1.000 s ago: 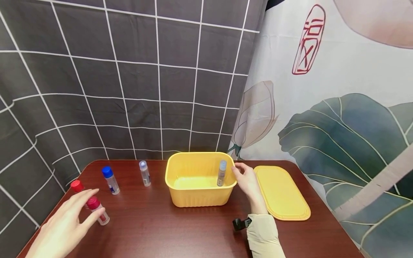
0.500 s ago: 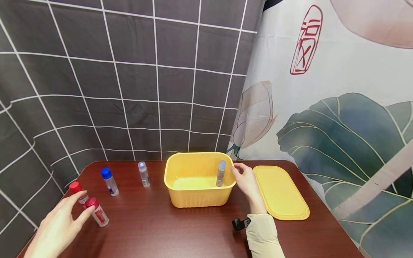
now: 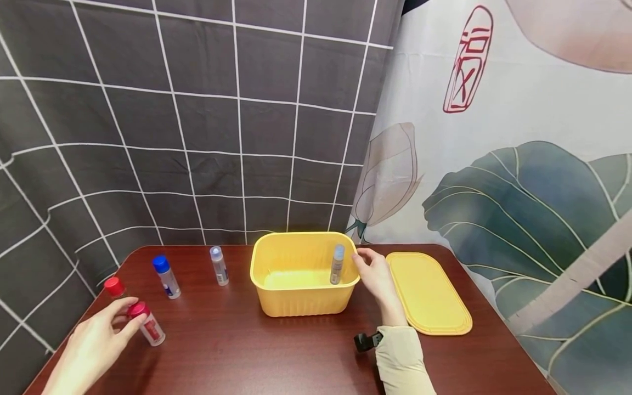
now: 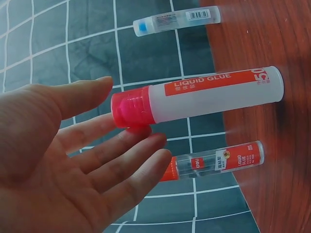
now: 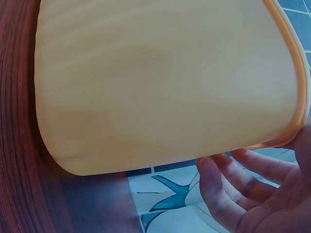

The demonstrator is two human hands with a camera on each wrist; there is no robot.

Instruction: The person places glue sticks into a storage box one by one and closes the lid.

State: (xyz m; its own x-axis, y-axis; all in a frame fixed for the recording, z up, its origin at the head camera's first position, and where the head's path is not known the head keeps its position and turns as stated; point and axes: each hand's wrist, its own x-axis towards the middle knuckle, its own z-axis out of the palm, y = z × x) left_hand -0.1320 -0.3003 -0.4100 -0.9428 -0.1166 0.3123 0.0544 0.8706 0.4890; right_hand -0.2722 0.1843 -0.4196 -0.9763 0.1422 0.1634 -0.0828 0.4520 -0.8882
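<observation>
My left hand [image 3: 91, 343] reaches around the crimson cap of a liquid glue bottle [image 3: 152, 329] standing upright on the table. In the left wrist view, a finger touches the cap [image 4: 131, 107] from behind while the thumb stays apart from it. A second glue bottle with a red cap [image 3: 114, 287] stands behind those fingers, partly hidden. My right hand [image 3: 377, 277] holds the right rim of a yellow plastic box [image 3: 306, 303]; the right wrist view has its fingers [image 5: 211, 179] against the outer wall. One light-blue-capped glue bottle [image 3: 337, 264] stands inside the box.
A blue-capped glue bottle [image 3: 167, 277] and a clear-capped one [image 3: 219, 266] stand toward the back left of the table. The yellow lid [image 3: 429, 293] lies flat right of the box. Grey grid cloth [image 3: 197, 120] hangs behind the table.
My left hand's fingers have come down and in around the crimson cap, and the gap between thumb and fingers has narrowed. The right hand and the box have stayed in place.
</observation>
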